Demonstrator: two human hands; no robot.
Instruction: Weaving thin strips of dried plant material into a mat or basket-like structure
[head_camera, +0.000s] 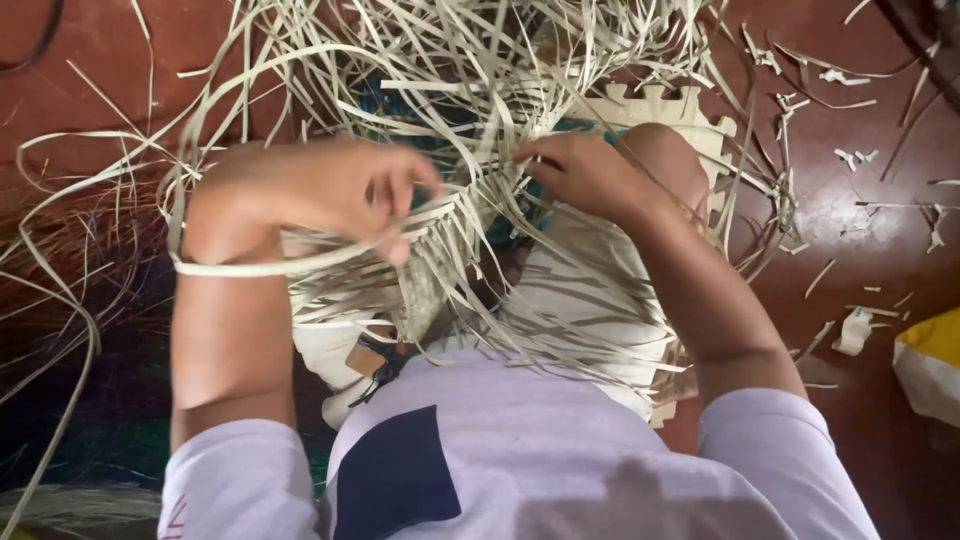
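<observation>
A tangle of long pale flat weaving strips (440, 70) spreads over my lap and the floor, joined into a partly woven piece (440, 260) between my hands. My left hand (330, 190) is curled around several strips at the woven edge, and one strip loops around that wrist. My right hand (585, 175) pinches strips just right of the woven part, above my raised knee (665, 150).
The floor (860, 220) is dark red and littered with short cut strip scraps (850, 330). A beige foam puzzle mat (660, 105) lies under my legs. A yellow and white bag (930, 360) sits at the right edge. Loose strips trail to the left.
</observation>
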